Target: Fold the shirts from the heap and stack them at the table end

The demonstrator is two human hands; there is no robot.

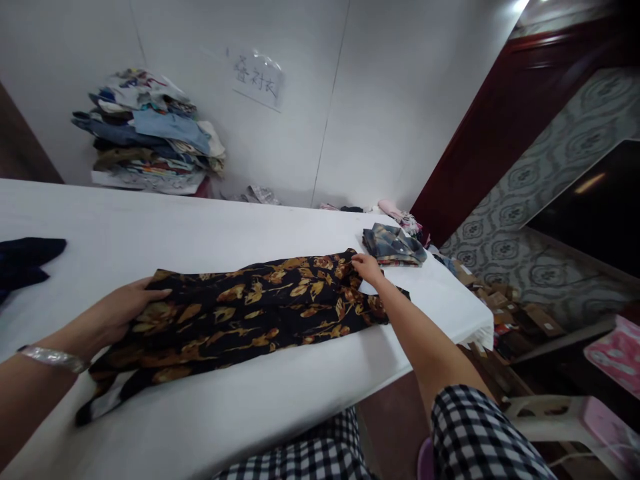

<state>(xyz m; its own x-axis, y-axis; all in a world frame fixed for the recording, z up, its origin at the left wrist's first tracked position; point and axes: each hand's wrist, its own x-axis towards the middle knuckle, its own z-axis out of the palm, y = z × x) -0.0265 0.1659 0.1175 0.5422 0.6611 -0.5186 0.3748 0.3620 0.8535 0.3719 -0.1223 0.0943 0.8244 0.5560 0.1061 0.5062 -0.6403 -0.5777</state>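
A black shirt with brown and gold flowers point(260, 307) lies lengthwise across the white table point(200, 413), its neck opening toward the right. At its left end, my left hand point(127, 307) holds the hem, thumb on top and the other fingers partly hidden by the cloth. My right hand point(367, 268) pinches the far edge of the fabric by the neck opening. A loose strip of the shirt hangs down at the lower left. Just beyond my right hand sits a folded plaid shirt point(394, 245).
A tall pile of clothes point(155, 133) stands at the back left, against a wall with a handwritten sign point(257, 80). Dark blue cloth point(30, 260) lies at the left edge. More clothes point(400, 215) are at the back right corner; cardboard boxes point(543, 319) and a stool point(545, 407) stand beyond the table.
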